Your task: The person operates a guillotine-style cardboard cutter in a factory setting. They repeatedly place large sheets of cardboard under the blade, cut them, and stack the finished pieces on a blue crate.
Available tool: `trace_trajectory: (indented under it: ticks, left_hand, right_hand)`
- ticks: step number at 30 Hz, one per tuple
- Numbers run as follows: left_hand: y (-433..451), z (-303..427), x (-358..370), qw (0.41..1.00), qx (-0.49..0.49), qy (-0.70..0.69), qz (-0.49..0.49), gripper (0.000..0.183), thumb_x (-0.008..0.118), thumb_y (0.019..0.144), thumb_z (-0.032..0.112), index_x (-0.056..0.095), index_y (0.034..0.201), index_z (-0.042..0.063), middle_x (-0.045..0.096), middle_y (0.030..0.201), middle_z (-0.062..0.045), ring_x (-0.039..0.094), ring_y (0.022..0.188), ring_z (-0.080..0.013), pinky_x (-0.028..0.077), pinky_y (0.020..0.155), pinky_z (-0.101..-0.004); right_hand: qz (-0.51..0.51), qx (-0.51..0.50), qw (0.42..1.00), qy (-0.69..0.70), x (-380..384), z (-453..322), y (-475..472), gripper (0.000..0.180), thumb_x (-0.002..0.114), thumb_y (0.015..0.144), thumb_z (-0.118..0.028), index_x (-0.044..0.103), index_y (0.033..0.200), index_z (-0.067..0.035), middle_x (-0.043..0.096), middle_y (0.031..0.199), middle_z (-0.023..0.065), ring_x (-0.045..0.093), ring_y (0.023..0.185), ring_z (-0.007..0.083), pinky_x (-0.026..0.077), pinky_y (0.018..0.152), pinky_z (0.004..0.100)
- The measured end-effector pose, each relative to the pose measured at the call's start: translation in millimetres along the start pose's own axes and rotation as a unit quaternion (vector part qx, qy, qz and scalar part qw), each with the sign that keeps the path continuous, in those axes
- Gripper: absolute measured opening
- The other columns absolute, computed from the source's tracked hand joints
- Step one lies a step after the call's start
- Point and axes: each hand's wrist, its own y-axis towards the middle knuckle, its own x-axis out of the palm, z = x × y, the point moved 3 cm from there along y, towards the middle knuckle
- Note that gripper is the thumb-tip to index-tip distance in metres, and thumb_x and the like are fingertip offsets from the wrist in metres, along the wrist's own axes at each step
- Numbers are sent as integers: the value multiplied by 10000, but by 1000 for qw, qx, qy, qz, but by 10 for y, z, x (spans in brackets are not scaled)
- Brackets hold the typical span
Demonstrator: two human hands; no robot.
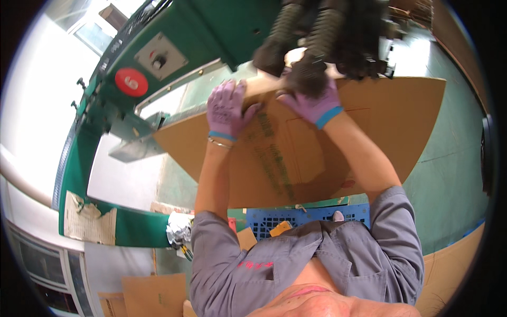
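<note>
A large brown corrugated cardboard sheet (253, 166) is in front of me, its printed face towards me. My left hand (227, 109), in a purple glove with a blue cuff, grips the sheet's upper edge, fingers over the top and thumb on the near face. Farther right, my right hand (315, 101) in a matching glove holds the same edge. Dark, blurred machine parts with ribbed sleeves (309, 63) hang in front of it and hide some of its fingers. The cardboard beyond the upper edge is mostly hidden.
A green machine frame (206, 35) curves over the top and left, carrying a control knob (159, 62) and a red numbered disc (131, 82). A blue plastic grate (309, 216) lies below me. More cardboard (154, 295) stands at lower left.
</note>
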Motion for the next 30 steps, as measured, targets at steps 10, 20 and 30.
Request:
trace_trajectory:
  ticks: [10,20,30]
  left_hand:
    - [-3493,2365,802,621,-215,-467,-591,443,522,889,457,613,1204,159,595,1228,-127,561,1155,-266,441,975,-410]
    - [-3831,2441,2018,547,-305,-506,-593,398,488,941,399,596,1215,130,583,1252,-141,512,1184,-298,419,955,-452]
    - [-3046,1881,2563,524,-371,-528,-556,443,554,911,387,568,1239,89,594,1216,-170,555,1114,-329,453,921,-417]
  right_hand:
    - [56,-3,998,-25,-22,9,6,590,539,873,-510,508,1315,-121,511,1304,79,458,1234,268,351,1042,433]
    - [82,-37,994,-70,-3,0,5,603,522,865,-559,525,1283,-125,532,1257,71,467,1216,255,352,1020,438]
    - [93,-33,993,-68,-9,-48,25,630,551,841,-556,509,1292,-117,523,1263,78,471,1188,247,350,1012,442]
